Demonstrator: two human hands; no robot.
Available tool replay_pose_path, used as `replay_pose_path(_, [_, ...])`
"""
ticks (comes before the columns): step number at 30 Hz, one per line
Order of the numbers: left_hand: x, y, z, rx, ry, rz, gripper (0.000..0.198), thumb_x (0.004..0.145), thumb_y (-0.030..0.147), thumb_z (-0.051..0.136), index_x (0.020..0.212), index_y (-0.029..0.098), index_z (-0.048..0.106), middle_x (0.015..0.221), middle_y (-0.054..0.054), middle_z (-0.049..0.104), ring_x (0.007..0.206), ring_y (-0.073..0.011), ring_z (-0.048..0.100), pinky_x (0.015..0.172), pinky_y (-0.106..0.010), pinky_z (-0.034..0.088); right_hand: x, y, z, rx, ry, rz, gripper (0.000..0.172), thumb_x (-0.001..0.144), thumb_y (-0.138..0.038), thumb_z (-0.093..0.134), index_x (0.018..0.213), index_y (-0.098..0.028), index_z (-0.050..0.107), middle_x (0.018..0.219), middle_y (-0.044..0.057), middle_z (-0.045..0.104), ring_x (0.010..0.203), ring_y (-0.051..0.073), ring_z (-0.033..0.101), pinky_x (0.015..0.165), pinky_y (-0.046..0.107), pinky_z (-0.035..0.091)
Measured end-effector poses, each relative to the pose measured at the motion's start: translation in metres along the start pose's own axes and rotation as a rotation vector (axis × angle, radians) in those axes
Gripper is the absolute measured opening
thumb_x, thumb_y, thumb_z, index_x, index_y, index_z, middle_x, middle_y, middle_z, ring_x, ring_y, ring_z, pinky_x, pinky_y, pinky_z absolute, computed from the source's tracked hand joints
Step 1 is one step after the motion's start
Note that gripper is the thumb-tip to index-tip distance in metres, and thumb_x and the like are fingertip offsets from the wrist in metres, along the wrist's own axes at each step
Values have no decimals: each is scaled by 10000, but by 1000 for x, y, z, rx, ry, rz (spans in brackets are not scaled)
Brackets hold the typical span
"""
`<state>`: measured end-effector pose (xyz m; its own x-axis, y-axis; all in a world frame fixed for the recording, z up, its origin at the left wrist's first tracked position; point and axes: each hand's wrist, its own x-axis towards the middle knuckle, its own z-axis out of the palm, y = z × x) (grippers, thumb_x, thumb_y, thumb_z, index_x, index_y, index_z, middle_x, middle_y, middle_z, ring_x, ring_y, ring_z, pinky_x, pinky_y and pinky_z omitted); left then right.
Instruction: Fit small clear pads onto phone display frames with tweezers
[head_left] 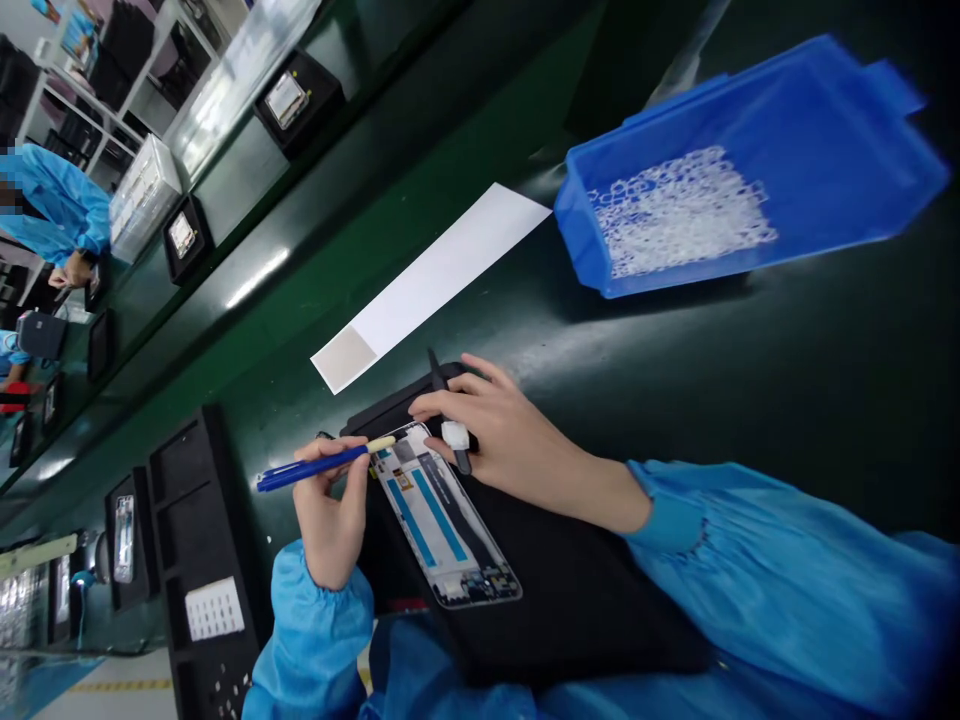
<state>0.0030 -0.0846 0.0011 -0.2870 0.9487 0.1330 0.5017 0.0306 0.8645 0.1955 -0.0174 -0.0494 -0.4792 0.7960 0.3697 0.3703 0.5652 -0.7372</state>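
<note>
Fingers of the left hand [330, 515] pinch a blue swab [311, 468], its pale tip at the phone frame's [444, 530] upper edge. Right hand [514, 440] fingers curl around a black tool [436, 368] atop that frame, which lies on a black tray [592, 600].

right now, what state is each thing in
left hand: gripping blue stick, tip at phone edge
right hand: holding black tweezers
phone: back open, lying on black pad
blue bin: partly filled with white parts
white strip: flat on table
</note>
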Motion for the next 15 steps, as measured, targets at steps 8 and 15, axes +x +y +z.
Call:
replay_pose_path(8, [6, 3, 4, 113, -80, 89, 180, 877, 195, 632, 965, 208, 475, 910, -48, 684, 848, -158, 712, 687, -244, 591, -2, -2, 3, 0, 21, 3, 309, 824, -75, 515, 1094, -208, 587, 962, 38, 676, 917, 228, 589, 1141, 567, 254])
replay_pose_path(15, [7, 2, 5, 152, -101, 72, 181, 884, 226, 635, 973, 207, 478, 933, -63, 689, 877, -177, 704, 712, -288, 598, -4, -1, 6, -1, 44, -1, 340, 816, -60, 519, 1116, -207, 582, 957, 26, 686, 959, 231, 578, 1154, 554, 233])
